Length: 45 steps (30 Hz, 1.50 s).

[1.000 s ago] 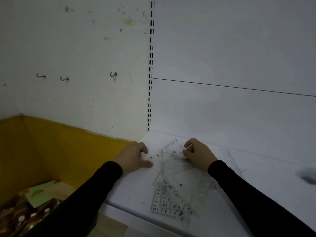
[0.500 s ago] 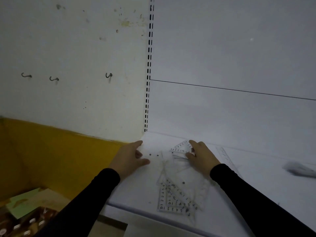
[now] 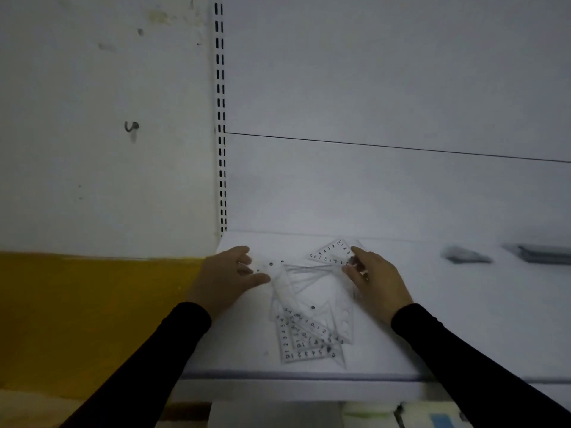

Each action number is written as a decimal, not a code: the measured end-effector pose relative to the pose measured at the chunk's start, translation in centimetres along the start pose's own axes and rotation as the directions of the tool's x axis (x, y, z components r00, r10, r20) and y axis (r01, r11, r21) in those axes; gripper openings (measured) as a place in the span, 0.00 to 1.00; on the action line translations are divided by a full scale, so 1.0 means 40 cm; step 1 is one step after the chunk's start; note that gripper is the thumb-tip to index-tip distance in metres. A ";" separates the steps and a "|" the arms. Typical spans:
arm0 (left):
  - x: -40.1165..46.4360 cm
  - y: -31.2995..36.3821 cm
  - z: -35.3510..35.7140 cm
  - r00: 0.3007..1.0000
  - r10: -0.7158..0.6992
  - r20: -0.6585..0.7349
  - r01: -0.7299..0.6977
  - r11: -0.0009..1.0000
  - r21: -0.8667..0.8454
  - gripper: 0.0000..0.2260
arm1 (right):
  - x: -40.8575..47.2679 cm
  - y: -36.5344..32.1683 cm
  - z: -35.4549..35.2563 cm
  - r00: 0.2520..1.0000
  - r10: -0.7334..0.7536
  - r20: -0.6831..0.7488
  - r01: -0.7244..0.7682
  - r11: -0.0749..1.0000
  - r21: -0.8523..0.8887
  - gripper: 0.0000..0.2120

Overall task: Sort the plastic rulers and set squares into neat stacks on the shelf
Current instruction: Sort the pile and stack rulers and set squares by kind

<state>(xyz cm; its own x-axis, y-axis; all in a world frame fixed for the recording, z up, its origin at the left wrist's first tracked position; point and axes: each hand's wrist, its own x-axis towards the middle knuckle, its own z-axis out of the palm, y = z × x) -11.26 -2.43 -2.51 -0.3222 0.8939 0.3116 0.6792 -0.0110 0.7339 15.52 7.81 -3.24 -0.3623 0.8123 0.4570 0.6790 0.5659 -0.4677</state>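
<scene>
Item: heap of clear plastic set squares (image 3: pixel 309 316), fanned loosely on the white shelf (image 3: pixel 463 319) near its left end. I judge them light, thin, stiff, slippery, best pinched at edges. My left hand (image 3: pixel 227 278) lies relaxed, fingertips touching the heap; my right hand (image 3: pixel 375 278) pinches one small set square (image 3: pixel 332 253).

The set squares (image 3: pixel 309 307) are clear, glossy plastic printed with black numbers, lying on a smooth, matt white shelf (image 3: pixel 432 319) that looks like painted metal. On the left, the wall (image 3: pixel 92 180) is matt, stained and scuffed, and both sleeves (image 3: pixel 148 366) are matt black cloth.
</scene>
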 end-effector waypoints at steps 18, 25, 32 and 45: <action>-0.047 0.375 0.314 0.952 0.301 0.051 -0.305 0.947 0.097 0.28 | -0.173 0.293 -0.347 0.966 0.025 -0.257 -0.018 0.999 0.028 0.18; -0.078 0.557 0.535 0.939 0.331 0.096 -0.343 0.924 0.170 0.29 | -0.277 0.522 -0.514 0.963 0.053 -0.265 -0.053 0.999 0.008 0.19; -0.066 0.656 0.672 0.948 0.290 0.130 -0.313 0.921 0.229 0.31 | -0.304 0.651 -0.603 0.973 0.063 -0.222 -0.060 0.998 0.021 0.18; 0.165 0.685 0.877 0.958 0.198 0.209 -0.223 0.970 0.102 0.30 | -0.208 0.798 -0.633 0.981 0.132 -0.140 -0.140 0.988 -0.056 0.18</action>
<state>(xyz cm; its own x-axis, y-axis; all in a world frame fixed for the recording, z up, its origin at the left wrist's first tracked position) 28.36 18.90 -1.51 -0.0365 0.9475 0.3175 0.7977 -0.1637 0.5804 56.38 15.54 -2.82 -0.1767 0.8519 0.4930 0.7578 0.4374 -0.4842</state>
